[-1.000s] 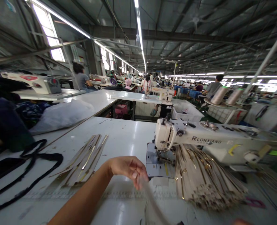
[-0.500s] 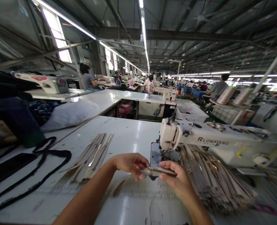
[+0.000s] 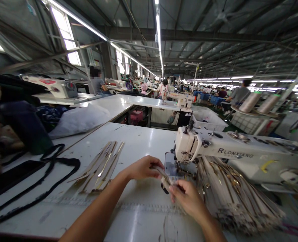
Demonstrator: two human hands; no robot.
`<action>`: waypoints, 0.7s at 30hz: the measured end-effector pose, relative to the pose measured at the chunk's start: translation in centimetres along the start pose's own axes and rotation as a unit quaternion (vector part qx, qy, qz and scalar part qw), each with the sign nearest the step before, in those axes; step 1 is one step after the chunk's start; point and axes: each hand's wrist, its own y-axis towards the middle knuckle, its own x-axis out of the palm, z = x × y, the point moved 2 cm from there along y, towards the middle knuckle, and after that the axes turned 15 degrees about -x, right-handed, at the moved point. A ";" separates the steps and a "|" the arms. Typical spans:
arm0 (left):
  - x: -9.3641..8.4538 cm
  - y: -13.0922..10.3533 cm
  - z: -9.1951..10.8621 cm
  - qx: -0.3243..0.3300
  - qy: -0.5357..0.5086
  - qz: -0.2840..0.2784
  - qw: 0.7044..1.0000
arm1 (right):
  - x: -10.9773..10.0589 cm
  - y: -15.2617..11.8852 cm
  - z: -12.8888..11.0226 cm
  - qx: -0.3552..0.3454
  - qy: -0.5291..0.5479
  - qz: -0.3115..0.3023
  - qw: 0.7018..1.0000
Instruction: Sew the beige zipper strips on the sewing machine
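My left hand [image 3: 142, 167] and my right hand [image 3: 186, 198] together pinch a short beige strip [image 3: 164, 177] just in front of the needle area of a cream sewing machine [image 3: 214, 149]. The strip slants from my left fingers down to my right fingers, close to the machine's metal plate [image 3: 169, 165]. A large fanned heap of beige strips [image 3: 233, 195] lies under the machine arm, to the right of my right hand. A smaller pile of strips [image 3: 101, 168] lies on the white table [image 3: 136, 141], left of my left hand.
A black strap [image 3: 41, 178] and a dark flat object lie at the table's left. A white bag [image 3: 79, 119] and dark bundles sit beyond. Thread cones [image 3: 250, 101] stand at the right. Other people sit at machines on further tables.
A second ago only my left hand showed, holding a blurred strip. My right hand came up and took the other end. The strip has since moved forward to the needle plate and tilted.
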 end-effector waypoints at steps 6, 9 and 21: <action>2.1 1.1 0.0 -0.144 -0.118 0.112 0.976 | 1.8 2.5 1.1 -0.028 0.025 0.102 0.994; 4.7 2.1 -0.5 -0.140 -0.308 0.006 0.941 | 1.7 3.4 0.7 -0.054 -0.028 0.087 0.994; 8.2 3.3 -1.3 -0.089 -0.560 -0.025 0.823 | 1.4 2.5 4.0 -0.097 -0.310 0.084 0.942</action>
